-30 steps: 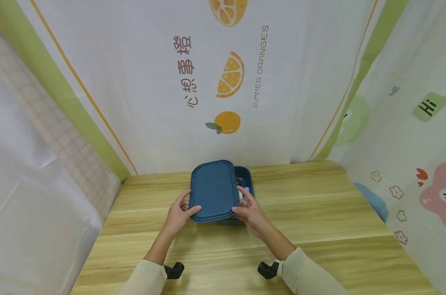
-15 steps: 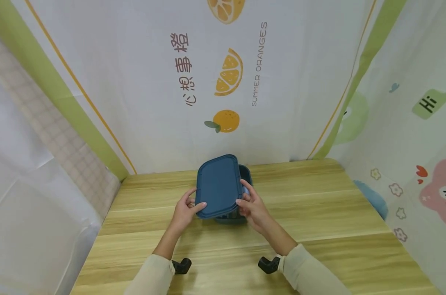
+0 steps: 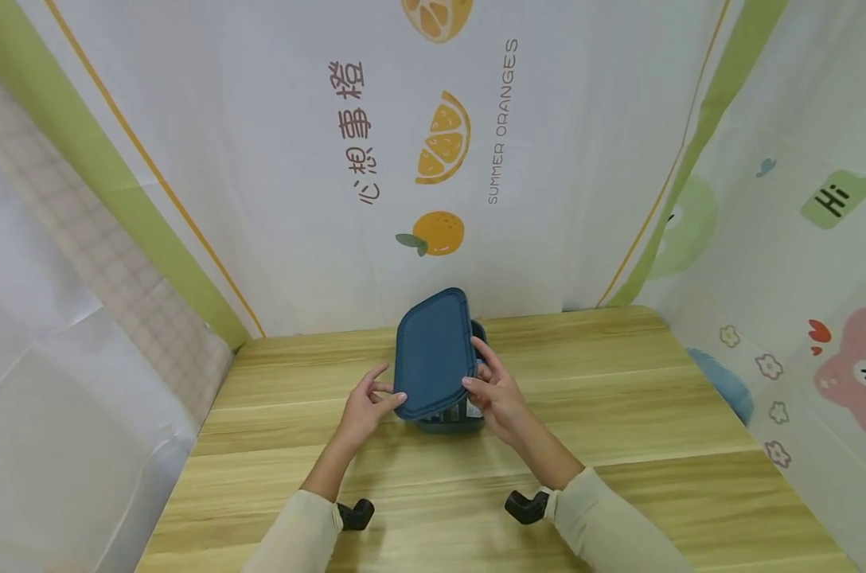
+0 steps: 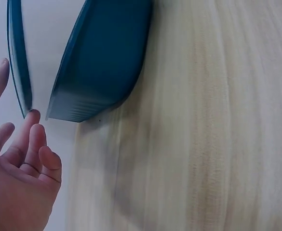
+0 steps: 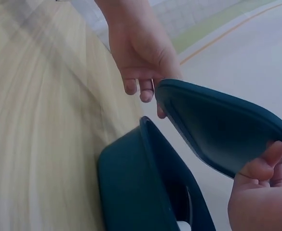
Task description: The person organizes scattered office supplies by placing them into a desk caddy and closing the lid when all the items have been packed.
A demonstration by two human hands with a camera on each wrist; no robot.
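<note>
A dark blue-green lid (image 3: 434, 350) is held tilted over a matching box (image 3: 453, 427), its right side higher than its left. My right hand (image 3: 501, 394) pinches the lid's right edge, fingers partly behind it. At the lower left corner my left hand (image 3: 361, 406) holds the lid with its thumb on top and a fingertip at the edge, as the left wrist view shows. The box (image 5: 131, 187) stands on the table, its mouth partly uncovered. Small items show inside, among them a white one (image 5: 183, 225); the lid hides most of the contents.
The wood-grain table (image 3: 619, 414) runs wide to both sides of the box. Behind it hangs a white curtain (image 3: 297, 263) printed with oranges, with more printed cloth (image 3: 777, 302) on the right. A black angled piece (image 3: 526, 507) sits at the right wrist.
Both hands have moved the lid rightward and tilted it more steeply, raising its far right side. More of the box's near end and contents now shows below it.
</note>
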